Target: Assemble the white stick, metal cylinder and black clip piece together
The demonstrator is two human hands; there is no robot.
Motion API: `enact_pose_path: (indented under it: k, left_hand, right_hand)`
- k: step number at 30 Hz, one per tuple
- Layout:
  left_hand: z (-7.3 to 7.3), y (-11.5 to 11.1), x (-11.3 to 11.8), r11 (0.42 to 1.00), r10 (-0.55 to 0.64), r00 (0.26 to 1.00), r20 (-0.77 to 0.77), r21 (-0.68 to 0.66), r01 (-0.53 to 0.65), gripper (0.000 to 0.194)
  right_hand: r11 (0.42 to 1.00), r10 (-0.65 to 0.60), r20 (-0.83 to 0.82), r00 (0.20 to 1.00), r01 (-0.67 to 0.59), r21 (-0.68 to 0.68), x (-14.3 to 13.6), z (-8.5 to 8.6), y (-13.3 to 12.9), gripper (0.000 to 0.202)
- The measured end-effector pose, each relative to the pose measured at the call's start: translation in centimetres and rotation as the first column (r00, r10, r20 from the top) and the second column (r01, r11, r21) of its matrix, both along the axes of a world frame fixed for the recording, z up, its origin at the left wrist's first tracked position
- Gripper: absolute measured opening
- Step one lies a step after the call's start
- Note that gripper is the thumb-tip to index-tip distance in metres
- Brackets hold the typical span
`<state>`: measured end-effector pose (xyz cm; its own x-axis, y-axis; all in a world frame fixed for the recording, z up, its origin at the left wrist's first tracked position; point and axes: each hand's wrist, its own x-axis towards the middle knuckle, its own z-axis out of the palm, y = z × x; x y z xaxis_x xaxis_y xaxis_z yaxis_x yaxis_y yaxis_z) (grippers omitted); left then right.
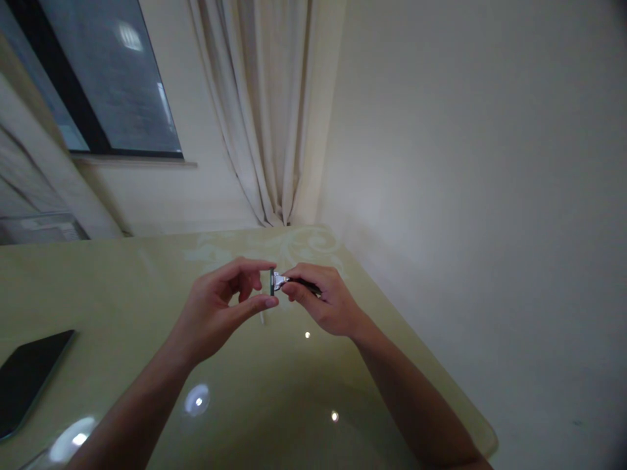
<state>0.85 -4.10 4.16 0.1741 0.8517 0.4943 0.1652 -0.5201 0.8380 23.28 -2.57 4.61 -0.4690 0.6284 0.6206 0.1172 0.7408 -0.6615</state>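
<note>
Between thumb and fingertips, my left hand [223,303] grips the two ends of a small dark, narrow piece [272,282], which stands upright across the gap. My right hand [326,297] is closed around the dark handle [308,285] of a small tool. The tool's shiny metal head [279,281] points left and touches the narrow piece, or is joined to it; I cannot tell which. Both hands are above the far middle part of the pale green table [235,378].
A black tablet-like slab [32,378] lies on the table at the left. Beyond the far edge hangs a beige curtain [269,117], with a dark-framed window [117,78] to its left. A pale wall [465,163] runs along the table's right edge.
</note>
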Motion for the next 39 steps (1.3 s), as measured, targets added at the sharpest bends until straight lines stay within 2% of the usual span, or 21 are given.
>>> enact_pose_path:
  k: [11, 21, 32, 34, 36, 38, 39]
  left_hand:
    - [0.2, -0.1, 0.0, 1.0, 0.011, 1.0, -0.009, 0.013, -0.011, 0.039]
    - [0.0, -0.2, 0.6, 1.0, 0.022, 0.999, 0.036, -0.004, -0.021, 0.04]
    - [0.0, -0.3, 0.2, 1.0, 0.011, 0.999, -0.036, 0.015, -0.011, 0.044]
    - [-0.2, 0.1, -0.1, 0.998, 0.05, 0.997, -0.067, 0.034, -0.048, 0.045]
    - [-1.0, 1.1, -0.4, 0.991, 0.124, 0.984, -0.129, 0.061, -0.117, 0.04]
    - [-2.6, 2.5, -0.8, 0.977, 0.211, 0.937, -0.28, 0.068, -0.2, 0.032]
    - [-3.6, 3.3, -0.9, 0.972, 0.23, 0.886, -0.402, 0.047, -0.231, 0.031]
  right_hand:
    - [0.998, -0.037, 0.019, 0.999, 0.036, 0.051, 0.1, -0.3, 0.1, 0.026]
    - [0.996, -0.039, 0.02, 0.999, 0.037, 0.085, 0.4, -0.2, 0.3, 0.022]
    - [0.99, -0.059, 0.023, 0.998, 0.056, 0.126, 0.3, 0.0, 0.1, 0.02]
    - [0.985, -0.119, 0.016, 0.993, 0.116, 0.127, 0.8, 0.2, 0.6, 0.022]
    - [0.967, -0.233, 0.009, 0.972, 0.231, 0.105, 1.8, 0.1, 1.8, 0.025]
    - [0.936, -0.351, 0.063, 0.934, 0.346, 0.07, 3.3, -0.6, 3.6, 0.027]
    - [0.916, -0.401, 0.119, 0.908, 0.398, 0.052, 4.2, -1.1, 4.6, 0.025]
